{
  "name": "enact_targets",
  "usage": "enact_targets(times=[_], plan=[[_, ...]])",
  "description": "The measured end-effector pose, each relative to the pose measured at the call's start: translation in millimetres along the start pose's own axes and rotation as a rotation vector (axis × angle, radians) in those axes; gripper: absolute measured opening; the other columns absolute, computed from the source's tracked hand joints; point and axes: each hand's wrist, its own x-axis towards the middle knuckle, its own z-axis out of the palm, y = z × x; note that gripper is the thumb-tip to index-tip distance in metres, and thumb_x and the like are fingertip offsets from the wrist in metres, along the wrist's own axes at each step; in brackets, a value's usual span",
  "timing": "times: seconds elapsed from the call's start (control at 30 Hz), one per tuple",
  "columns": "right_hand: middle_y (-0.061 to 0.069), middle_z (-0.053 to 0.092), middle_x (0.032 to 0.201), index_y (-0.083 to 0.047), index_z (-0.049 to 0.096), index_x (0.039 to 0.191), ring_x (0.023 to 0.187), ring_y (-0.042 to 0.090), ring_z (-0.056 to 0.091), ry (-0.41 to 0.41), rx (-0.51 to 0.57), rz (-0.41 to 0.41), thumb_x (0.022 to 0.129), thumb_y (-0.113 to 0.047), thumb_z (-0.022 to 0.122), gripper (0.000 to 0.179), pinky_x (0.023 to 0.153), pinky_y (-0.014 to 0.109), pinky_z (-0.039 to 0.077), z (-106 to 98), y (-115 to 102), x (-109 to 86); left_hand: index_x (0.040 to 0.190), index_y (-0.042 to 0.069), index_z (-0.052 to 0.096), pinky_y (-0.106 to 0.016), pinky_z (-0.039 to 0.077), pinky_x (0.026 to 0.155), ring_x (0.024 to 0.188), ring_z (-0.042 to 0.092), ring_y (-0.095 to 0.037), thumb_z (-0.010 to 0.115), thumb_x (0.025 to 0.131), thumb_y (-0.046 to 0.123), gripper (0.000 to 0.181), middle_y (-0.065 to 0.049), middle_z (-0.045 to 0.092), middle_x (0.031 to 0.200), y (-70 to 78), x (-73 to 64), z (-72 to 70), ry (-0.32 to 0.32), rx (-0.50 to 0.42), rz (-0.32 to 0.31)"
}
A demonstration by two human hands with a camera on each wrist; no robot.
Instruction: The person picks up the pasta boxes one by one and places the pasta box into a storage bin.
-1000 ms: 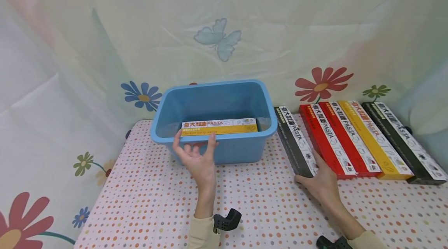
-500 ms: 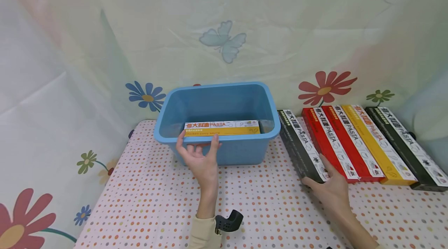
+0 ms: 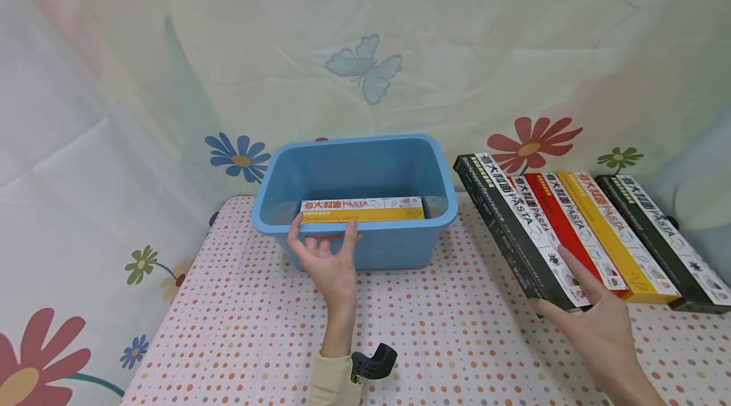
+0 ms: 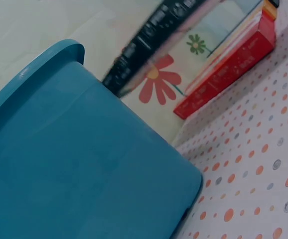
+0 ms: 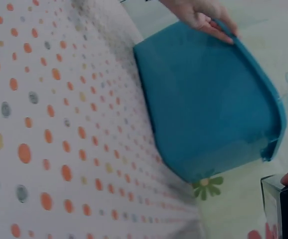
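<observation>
Pasta box in black and white, lettered "Blackpepperflavorsauce" (image 3: 514,228), is in the right hand (image 3: 599,330), raised at a slant over the neighbouring red box (image 3: 577,235) row, to the right of the blue tub (image 3: 394,247). The right fingers grip its near end, thumb on the left edge and fingers along the right. A yellow "Chicken curry sauce" pasta box (image 3: 362,210) lies in the tub along its near wall. Beyond the red boxes, one partly covered, lie another yellow pasta box (image 3: 622,238) and a second black pasta box (image 3: 665,241), side by side on the dotted table (image 3: 434,355).

From the left wrist, backdrop cloth shows between the raised box and the red one, a gap the head view conceals; the left hand (image 3: 328,266) is out of that frame. From the right wrist, only one end of the held box and a fingertip appear, but the left fingers can be seen hooked over the tub's rim. Head-on, the left forearm reaches straight forward, palm turned up; the right forearm angles in from the lower right.
</observation>
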Motion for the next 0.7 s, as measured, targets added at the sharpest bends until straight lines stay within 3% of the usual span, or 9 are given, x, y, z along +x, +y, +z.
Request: enact_targets(times=[0.1, 0.17, 0.27, 0.37, 0.5, 0.57, 0.7], plan=[[0.028, 0.025, 0.167, -0.038, 0.014, 0.167, 0.13, 0.035, 0.039, 0.016, -0.004, -0.079, 0.091, -0.03, 0.084, 0.103, 0.087, 0.024, 0.043, -8.5, -4.1, -5.3, 0.154, 0.013, 0.029, -0.042, 0.069, 0.078, 0.089, 0.063, -0.025, 0.082, 0.089, 0.0, 0.085, -0.019, 0.057, 0.126, -0.5, -0.1, -0.3, 0.001, -0.004, 0.005], [0.029, 0.031, 0.164, -0.04, 0.017, 0.166, 0.115, 0.023, 0.049, 0.027, -0.013, -0.166, 0.09, -0.027, 0.086, 0.103, 0.074, 0.013, 0.044, -12.6, -8.4, -9.8, 0.154, 0.013, 0.029, -0.042, 0.069, 0.078, 0.089, 0.063, -0.025, 0.082, 0.088, 0.0, 0.085, -0.02, 0.056, 0.126, -0.9, -0.1, -0.2, -0.001, -0.01, 0.008], [0.031, 0.039, 0.156, -0.036, 0.025, 0.166, 0.101, 0.008, 0.045, 0.023, -0.038, -0.304, 0.089, -0.022, 0.087, 0.1, 0.065, 0.004, 0.045, -15.5, -20.5, -12.4, 0.154, 0.013, 0.029, -0.042, 0.069, 0.077, 0.089, 0.063, -0.025, 0.082, 0.088, 0.0, 0.085, -0.022, 0.056, 0.127, -0.6, 0.3, 0.0, -0.004, -0.016, 0.018], [0.03, 0.044, 0.15, -0.027, 0.031, 0.166, 0.1, 0.008, 0.045, -0.005, -0.053, -0.452, 0.088, -0.014, 0.086, 0.096, 0.062, 0.006, 0.047, -16.6, -36.2, -6.2, 0.154, 0.012, 0.029, -0.041, 0.069, 0.077, 0.087, 0.063, -0.025, 0.082, 0.088, 0.0, 0.085, -0.022, 0.056, 0.125, -0.3, 0.6, 0.6, -0.002, -0.019, 0.027], [0.023, 0.048, 0.143, -0.022, 0.036, 0.164, 0.104, 0.005, 0.045, -0.088, -0.03, -0.633, 0.085, -0.004, 0.085, 0.094, 0.065, 0.006, 0.051, -19.4, -58.6, 15.8, 0.153, 0.01, 0.029, -0.042, 0.069, 0.075, 0.086, 0.062, -0.023, 0.081, 0.089, -0.001, 0.084, -0.019, 0.056, 0.121, -1.4, 0.3, 1.8, -0.003, -0.026, 0.025], [0.02, 0.05, 0.141, -0.022, 0.037, 0.164, 0.105, 0.002, 0.046, -0.139, -0.042, -0.698, 0.084, -0.002, 0.085, 0.095, 0.066, 0.006, 0.053, -20.7, -72.6, 28.9, 0.153, 0.01, 0.029, -0.042, 0.069, 0.074, 0.086, 0.063, -0.023, 0.081, 0.088, -0.001, 0.084, -0.019, 0.057, 0.121, -2.1, 0.2, 2.0, -0.007, -0.027, 0.026], [0.022, 0.056, 0.14, -0.019, 0.04, 0.162, 0.11, 0.013, 0.046, -0.225, -0.102, -0.803, 0.082, -0.006, 0.086, 0.093, 0.072, 0.005, 0.049, -12.8, -106.3, 49.9, 0.153, 0.009, 0.029, -0.041, 0.069, 0.073, 0.086, 0.063, -0.023, 0.081, 0.089, -0.002, 0.084, -0.02, 0.057, 0.122, -3.4, 0.4, 0.6, -0.01, -0.022, 0.037]])
